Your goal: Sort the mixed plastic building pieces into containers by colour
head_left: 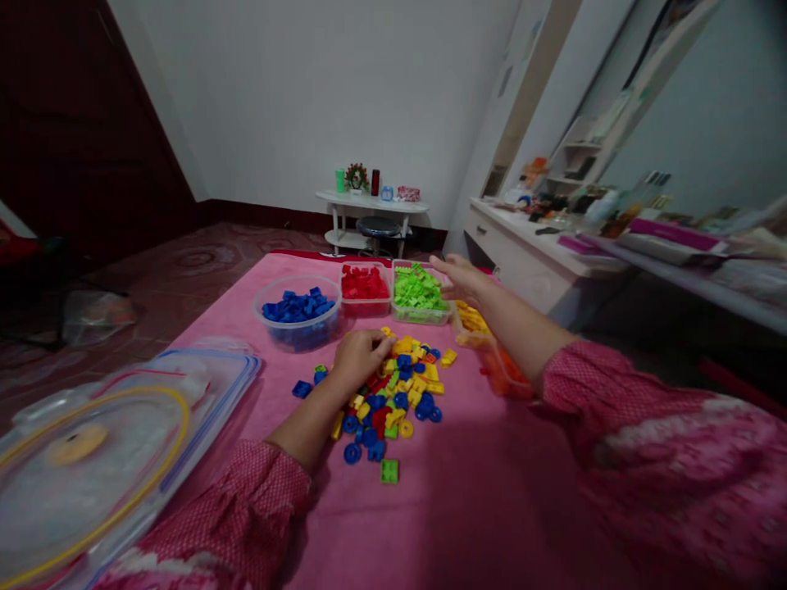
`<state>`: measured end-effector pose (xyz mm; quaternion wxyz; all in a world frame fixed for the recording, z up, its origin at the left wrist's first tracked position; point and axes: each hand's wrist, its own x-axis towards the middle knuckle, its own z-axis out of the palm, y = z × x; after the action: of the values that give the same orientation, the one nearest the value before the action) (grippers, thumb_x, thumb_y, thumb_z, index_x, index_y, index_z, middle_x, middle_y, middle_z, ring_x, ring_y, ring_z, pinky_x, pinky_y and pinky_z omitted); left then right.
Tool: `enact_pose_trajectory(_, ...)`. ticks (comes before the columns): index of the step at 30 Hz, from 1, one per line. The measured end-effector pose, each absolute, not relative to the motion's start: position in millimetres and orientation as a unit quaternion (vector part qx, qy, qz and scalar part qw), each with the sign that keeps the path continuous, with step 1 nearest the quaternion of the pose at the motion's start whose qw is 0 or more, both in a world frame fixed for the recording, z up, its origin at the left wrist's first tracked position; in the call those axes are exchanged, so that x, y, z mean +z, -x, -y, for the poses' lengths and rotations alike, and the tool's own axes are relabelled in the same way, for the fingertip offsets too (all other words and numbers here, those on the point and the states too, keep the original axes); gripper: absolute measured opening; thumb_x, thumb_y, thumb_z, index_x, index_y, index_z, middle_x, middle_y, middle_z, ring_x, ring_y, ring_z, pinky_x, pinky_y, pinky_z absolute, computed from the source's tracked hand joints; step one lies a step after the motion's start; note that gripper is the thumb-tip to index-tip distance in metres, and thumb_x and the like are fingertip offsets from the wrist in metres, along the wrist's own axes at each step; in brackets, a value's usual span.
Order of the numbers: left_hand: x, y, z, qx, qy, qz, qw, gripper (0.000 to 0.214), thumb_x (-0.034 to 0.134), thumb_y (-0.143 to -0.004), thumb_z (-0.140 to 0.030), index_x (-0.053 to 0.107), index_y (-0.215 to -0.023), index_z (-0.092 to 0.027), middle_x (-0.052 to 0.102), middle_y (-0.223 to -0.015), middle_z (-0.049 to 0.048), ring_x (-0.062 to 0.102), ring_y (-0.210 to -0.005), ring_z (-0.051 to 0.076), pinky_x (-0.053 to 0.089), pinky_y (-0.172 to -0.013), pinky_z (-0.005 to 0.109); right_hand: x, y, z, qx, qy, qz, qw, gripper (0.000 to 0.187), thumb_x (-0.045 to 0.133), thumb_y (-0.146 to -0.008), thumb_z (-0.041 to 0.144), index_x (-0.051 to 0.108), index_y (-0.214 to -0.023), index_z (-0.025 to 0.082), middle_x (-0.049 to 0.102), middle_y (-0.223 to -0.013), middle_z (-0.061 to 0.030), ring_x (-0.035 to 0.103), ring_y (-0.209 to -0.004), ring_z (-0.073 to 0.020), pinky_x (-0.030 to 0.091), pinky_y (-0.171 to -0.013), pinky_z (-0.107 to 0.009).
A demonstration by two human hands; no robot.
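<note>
On the pink-covered table lies a mixed heap of toy building blocks [399,401], blue, yellow, red and green. My left hand [358,360] reaches into the heap's far left side with its fingers curled together; what they hold, if anything, is hidden. My right hand [464,280] hovers at the right edge of a clear box of green blocks [419,288], fingers stretched out and apart, with nothing visible in it. Under the right forearm stand a box of yellow blocks [470,318] and a box of orange blocks [507,373], both partly covered by the arm.
A round tub of blue blocks [298,310] and a box of red blocks [365,283] stand at the back. Stacked clear lids [123,442] lie on the left. One green block [389,471] sits nearer me. A cluttered dresser [529,246] is off to the right.
</note>
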<state>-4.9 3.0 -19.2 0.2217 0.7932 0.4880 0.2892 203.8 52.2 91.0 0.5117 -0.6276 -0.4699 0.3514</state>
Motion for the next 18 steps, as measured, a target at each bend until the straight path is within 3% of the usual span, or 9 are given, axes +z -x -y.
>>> enact_pose_trajectory(3, -22.2, 5.9, -6.1, 0.289, -0.787, -0.490, 0.239, 0.047, 0.040, -0.085, -0.050, 0.061, -0.060, -0.016, 0.060, -0.056, 0.0024, 0.048, -0.054, 0.013, 0.023, -0.051, 0.024, 90.0, -202.0, -19.0, 0.264, 0.626, 0.593, 0.432, 0.045, 0.069, -0.074, 0.028, 0.054, -0.115, 0.015, 0.055, -0.122, -0.0104, 0.054, -0.108, -0.0235, 0.045, -0.091, -0.041)
enact_pose_trajectory(6, -24.0, 6.2, -6.9, 0.299, -0.785, -0.486, 0.240, 0.046, 0.040, -0.085, -0.049, 0.063, -0.062, -0.016, 0.062, -0.058, 0.0029, 0.049, -0.055, 0.013, 0.024, -0.052, 0.024, 72.1, -190.4, 44.3, 0.207, 0.561, 0.737, 0.315, 0.040, 0.060, -0.082, 0.029, 0.053, -0.119, 0.014, 0.060, -0.117, -0.0124, 0.059, -0.101, -0.0216, 0.047, -0.090, -0.041)
enact_pose_trajectory(9, -23.4, 5.9, -5.7, 0.303, -0.790, -0.481, 0.228, 0.045, 0.041, -0.085, -0.048, 0.063, -0.063, -0.016, 0.061, -0.058, 0.0025, 0.049, -0.056, 0.013, 0.023, -0.052, 0.024, 44.7, -177.8, 118.2, 0.115, 0.468, 0.839, 0.252, 0.046, 0.058, -0.084, 0.033, 0.049, -0.126, 0.016, 0.049, -0.134, -0.0144, 0.046, -0.124, -0.0242, 0.038, -0.103, -0.043)
enact_pose_trajectory(14, -23.6, 5.8, -5.1, 0.286, -0.801, -0.488, 0.194, 0.040, 0.044, -0.082, -0.046, 0.063, -0.063, -0.016, 0.058, -0.056, 0.0012, 0.046, -0.054, 0.012, 0.020, -0.051, 0.024, 9.8, -157.2, 214.1, 0.072, 0.353, 0.924, 0.133, 0.057, 0.050, -0.088, 0.046, 0.040, -0.137, 0.018, 0.034, -0.147, -0.0159, 0.027, -0.137, -0.0257, 0.027, -0.110, -0.047)
enact_pose_trajectory(18, -29.4, 7.7, -10.4, 0.275, -0.813, -0.462, 0.224, 0.039, 0.046, -0.080, -0.047, 0.062, -0.064, -0.016, 0.060, -0.058, 0.0006, 0.048, -0.055, 0.012, 0.021, -0.050, 0.023, -7.5, -146.7, 253.7, 0.067, 0.303, 0.947, 0.084, 0.047, 0.047, -0.091, 0.040, 0.041, -0.136, 0.026, 0.036, -0.148, -0.0070, 0.022, -0.139, -0.0236, 0.028, -0.111, -0.045)
